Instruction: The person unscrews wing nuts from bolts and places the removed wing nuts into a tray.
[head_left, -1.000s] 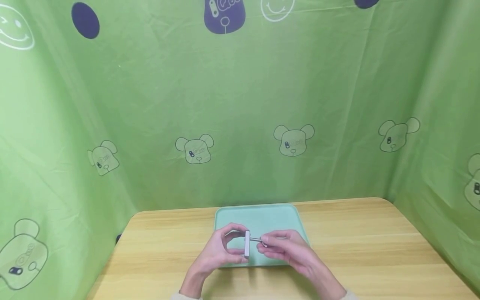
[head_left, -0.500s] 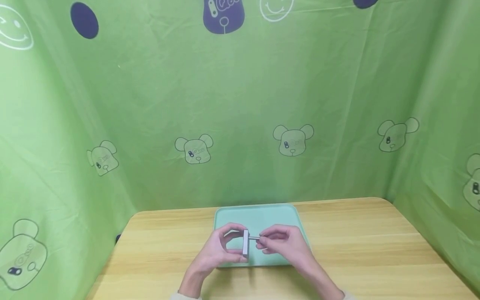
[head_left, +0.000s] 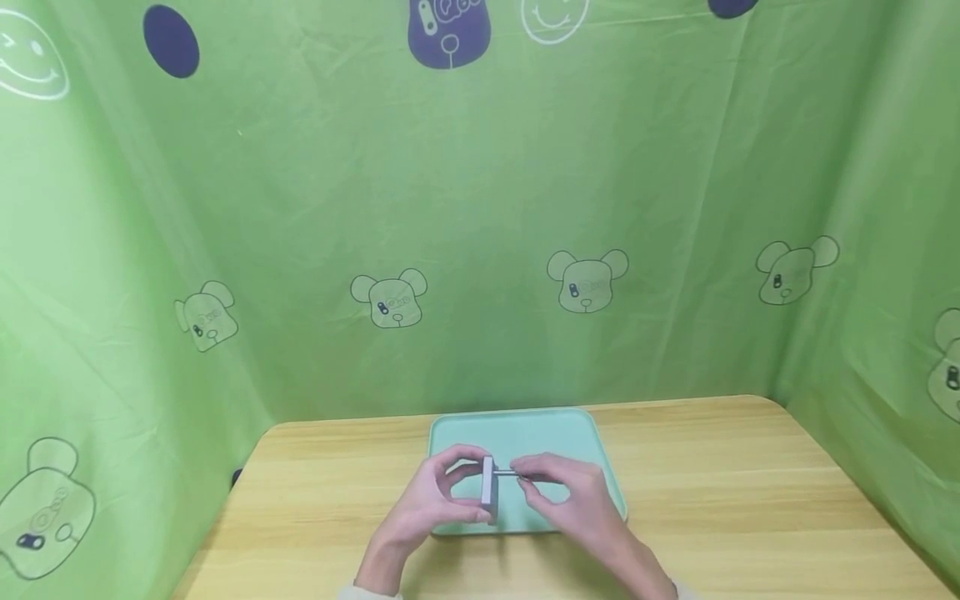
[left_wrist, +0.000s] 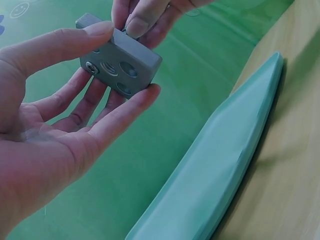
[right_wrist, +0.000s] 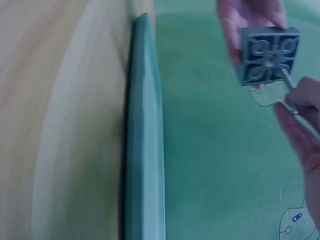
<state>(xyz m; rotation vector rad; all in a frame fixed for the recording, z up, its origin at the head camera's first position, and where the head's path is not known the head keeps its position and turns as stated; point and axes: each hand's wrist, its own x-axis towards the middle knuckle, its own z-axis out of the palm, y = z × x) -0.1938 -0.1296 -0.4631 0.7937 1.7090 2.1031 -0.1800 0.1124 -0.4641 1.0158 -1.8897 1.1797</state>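
Observation:
My left hand [head_left: 427,504] holds a small grey square block [left_wrist: 122,60] by its opposite edges, thumb on one and fingertips on the other. In the left wrist view, the block's face has several round holes, one with something shiny in it. The right wrist view shows its ribbed other face with round bosses. A thin metal screw [right_wrist: 287,80] stands out of that face near a corner. My right hand [head_left: 573,496] pinches the screw's outer end between thumb and fingers, hiding part of it. Both hands are raised over the tray.
A light teal tray [head_left: 525,425] with a low rim lies on the wood-grain table [head_left: 337,467]. Green printed cloth [head_left: 487,183] hangs behind the table and along both sides.
The block and left hand have shifted slightly left and up. My right hand's fingers have changed position around the screw's end while staying at it.

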